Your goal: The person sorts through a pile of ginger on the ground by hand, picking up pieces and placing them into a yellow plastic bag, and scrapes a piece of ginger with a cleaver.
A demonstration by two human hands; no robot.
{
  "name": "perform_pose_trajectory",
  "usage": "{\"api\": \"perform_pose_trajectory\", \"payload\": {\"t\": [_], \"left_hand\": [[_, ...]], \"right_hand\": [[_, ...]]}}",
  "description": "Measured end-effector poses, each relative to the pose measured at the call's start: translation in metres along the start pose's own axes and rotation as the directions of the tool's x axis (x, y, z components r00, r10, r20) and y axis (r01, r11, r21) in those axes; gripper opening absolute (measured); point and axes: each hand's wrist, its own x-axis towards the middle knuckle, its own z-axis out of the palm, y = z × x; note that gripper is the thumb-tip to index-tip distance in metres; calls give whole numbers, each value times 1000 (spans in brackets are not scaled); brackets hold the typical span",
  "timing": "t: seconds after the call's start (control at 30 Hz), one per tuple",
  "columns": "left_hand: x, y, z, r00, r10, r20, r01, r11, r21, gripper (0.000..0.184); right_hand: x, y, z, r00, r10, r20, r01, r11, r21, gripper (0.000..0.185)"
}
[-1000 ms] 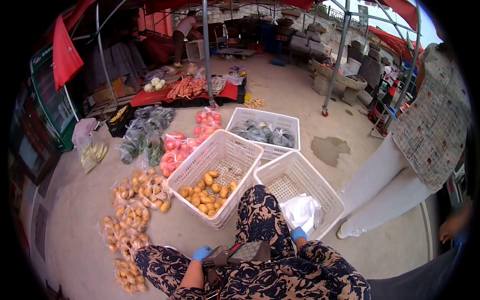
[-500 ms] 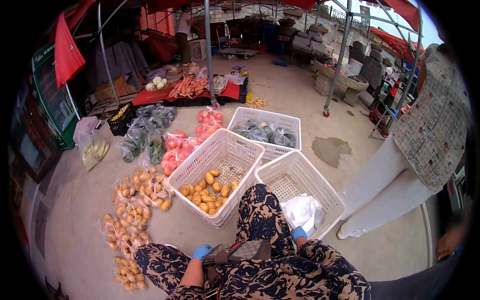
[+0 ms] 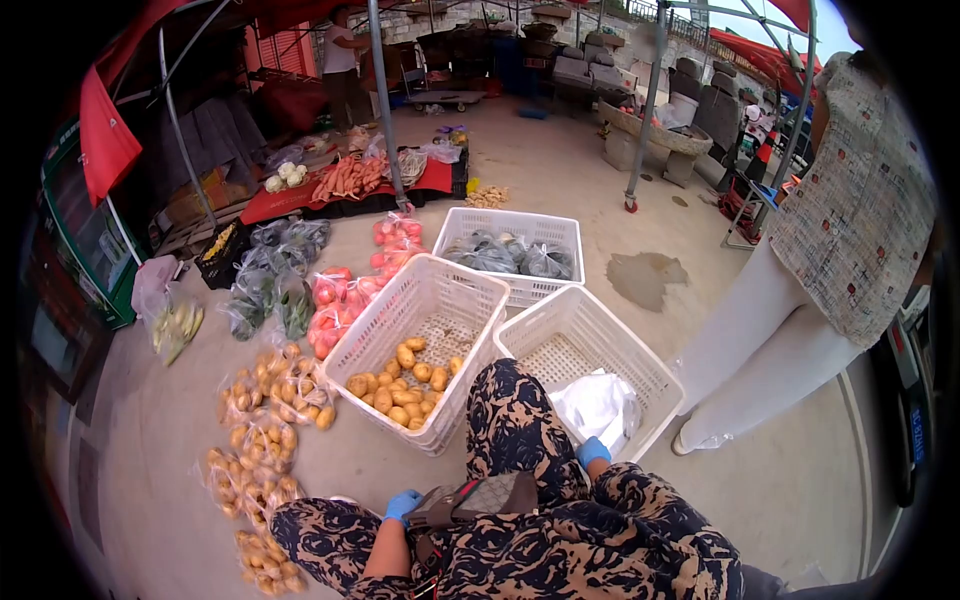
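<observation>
See many potatoes point(image 3: 262, 437) already bagged, left of and ahead of the left grip point(image 3: 403, 506), with loose ones left in the crate point(image 3: 462, 277) ahead. Can't tell open from closed at left grip, by the purse point(image 3: 482, 499), or right grip point(image 3: 593, 452), near white plastic point(image 3: 597, 403).

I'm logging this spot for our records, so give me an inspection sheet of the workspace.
Surface: concrete floor, dark patch on it.
Things: loose potatoes in potato crate; white plastic in right-hand crate.
Clutter: bagged potatoes and bagged red produce on the floor.
Hands: both blue-gloved; left hand beside the waist bag, right hand at the white plastic.
Cables: nothing seen.
Surroundings: bystander at right, canopy pole behind the crates.
</observation>
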Motion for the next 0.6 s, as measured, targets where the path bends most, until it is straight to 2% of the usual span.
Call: {"api": "perform_pose_trajectory", "payload": {"t": [0.27, 0.37, 0.57, 0.6], "left_hand": [[6, -10, 7, 1000, 26, 10, -25, 996, -81, 31], [8, -15, 11, 997, 77, 12, -78, 997, 25, 29], [39, -51, 38, 996, 25, 82, -12, 987, -161, 28], [35, -47, 35, 997, 27, 72, -17, 991, -136, 28]], "right_hand": [[-6, -1, -4, 1000, 15, -15, -14, 1000, 13, 30], [-7, 0, -4, 999, 12, -31, -12, 1000, 7, 30], [-5, 0, -2, 999, 5, -51, -4, 1000, 4, 29], [-5, -1, -3, 999, 11, -49, -10, 1000, 7, 29]]}}
